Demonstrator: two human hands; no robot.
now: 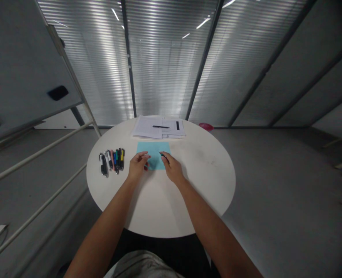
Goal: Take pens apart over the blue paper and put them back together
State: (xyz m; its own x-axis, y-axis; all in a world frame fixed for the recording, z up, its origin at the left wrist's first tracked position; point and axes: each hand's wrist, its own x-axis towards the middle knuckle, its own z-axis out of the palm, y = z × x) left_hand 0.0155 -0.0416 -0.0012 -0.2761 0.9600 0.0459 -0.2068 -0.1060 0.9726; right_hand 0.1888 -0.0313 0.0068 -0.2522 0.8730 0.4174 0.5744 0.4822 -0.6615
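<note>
Above a light-blue sheet (156, 146) on the white round table, my two hands are held a short gap apart. My left hand (137, 165) is closed, thumb and fingers pinching a small pale piece (145, 155) too small to name. In the closed fingers of my right hand (173, 166) is a dark pen (164, 156), its tip end pointing toward the left hand. Most of its length is hidden by the fingers. A row of several pens (112, 161) in black, white, pink, blue, green and yellow lies left of the sheet.
Stacked papers (147, 128) with a black pen (160, 126) on top lie at the far side of the round table (208, 185). Behind the table edge is a red object (206, 126). A whiteboard on a metal frame (63, 136) stands at left, a ribbed translucent wall (162, 65) behind.
</note>
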